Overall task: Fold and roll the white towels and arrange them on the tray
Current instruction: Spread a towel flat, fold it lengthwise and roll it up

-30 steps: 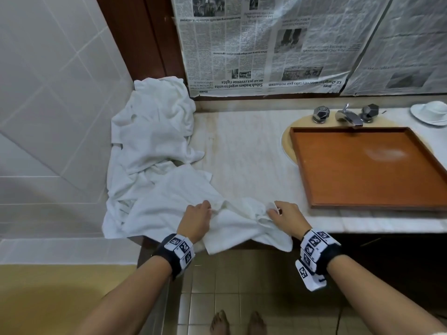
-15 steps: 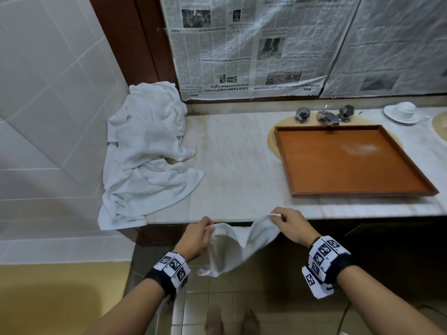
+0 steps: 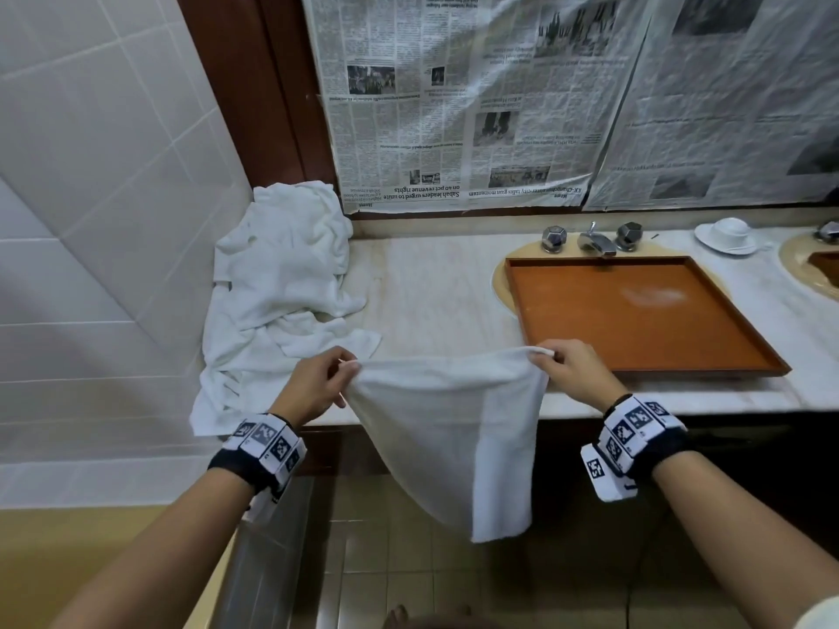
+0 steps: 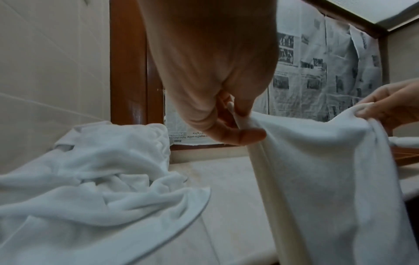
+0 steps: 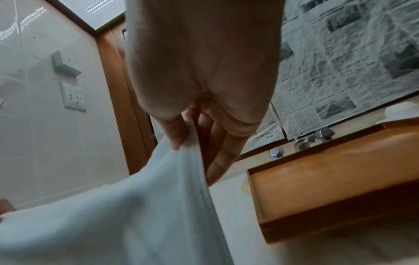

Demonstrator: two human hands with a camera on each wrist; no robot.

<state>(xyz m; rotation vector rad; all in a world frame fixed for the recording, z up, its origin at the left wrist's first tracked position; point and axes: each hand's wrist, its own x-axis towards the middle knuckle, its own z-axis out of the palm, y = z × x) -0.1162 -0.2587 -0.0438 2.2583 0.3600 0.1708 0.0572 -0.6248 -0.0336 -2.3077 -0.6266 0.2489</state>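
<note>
A small white towel (image 3: 449, 429) hangs stretched between my two hands in front of the counter's edge. My left hand (image 3: 318, 383) pinches its left top corner (image 4: 247, 123). My right hand (image 3: 567, 370) pinches the right top corner (image 5: 188, 143). The towel (image 4: 317, 179) drops below counter level, its lower edge slanting to the right. A heap of crumpled white towels (image 3: 277, 301) lies at the counter's left end against the tiled wall. The brown wooden tray (image 3: 635, 311) sits over the sink at right, with nothing on it.
A tap with two faceted knobs (image 3: 594, 240) stands behind the tray. A white cup on a saucer (image 3: 726, 236) sits at the far right. Newspaper (image 3: 476, 97) covers the mirror. The marble counter (image 3: 431, 288) runs between heap and tray.
The towel was pulled off the heap toward me and lifted. My hands moved apart, spreading it from a bunched strip into a flat hanging sheet.
</note>
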